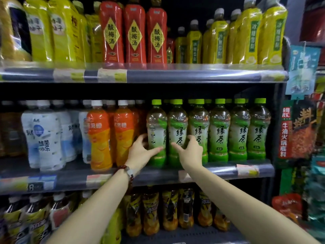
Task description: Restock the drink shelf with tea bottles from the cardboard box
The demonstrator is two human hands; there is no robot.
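A row of green tea bottles with green caps stands on the middle shelf (219, 170). My left hand (140, 149) wraps the leftmost green tea bottle (156, 124), thumb on its front and fingers on its left side. This bottle is turned so its label faces sideways. My right hand (190, 149) holds the second green tea bottle (177, 124), with the thumb across its front and the fingers curled at its right side. Both bottles stand upright on the shelf, touching each other. The cardboard box is out of view.
Orange juice bottles (100, 134) stand just left of my left hand, and white bottles (45, 134) stand farther left. Several more green tea bottles (239, 129) fill the row to the right. The upper shelf (158, 74) holds red and yellow bottles. Snack packets (297, 131) hang at the right.
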